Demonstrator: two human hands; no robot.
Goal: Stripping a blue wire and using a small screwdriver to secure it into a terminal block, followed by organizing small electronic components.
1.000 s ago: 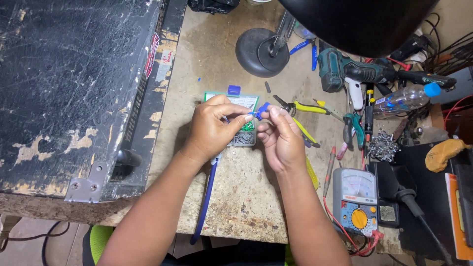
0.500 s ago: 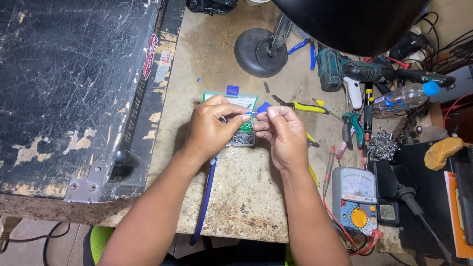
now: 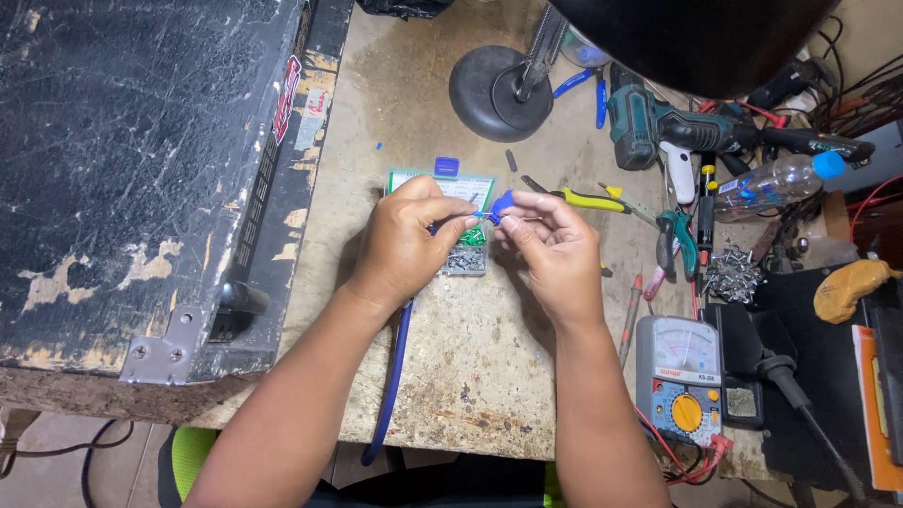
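Both hands, left hand (image 3: 406, 243) and right hand (image 3: 553, 246), are pinching a small blue part (image 3: 501, 204) together above the circuit board (image 3: 465, 246) on the table (image 3: 489, 376).

Electronics repair workshop – small, well used. Scarred, stained workbench (image 3: 489, 376) crowded w/ hand tools: yellow-handled pliers (image 3: 588, 198), green-handled cutters (image 3: 679, 240), cordless drill (image 3: 673, 127), analogue multimeter (image 3: 679, 367) w/ red leads. Heap of loose screws (image 3: 732, 275) at the right, soldering iron (image 3: 800, 414) resting nearby, tangle of cables (image 3: 861, 89) in the far corner. Round lamp base (image 3: 499, 92) at the back – black shade overhead. Battered black equipment case (image 3: 132, 160) w/ metal corner bracket along the left.
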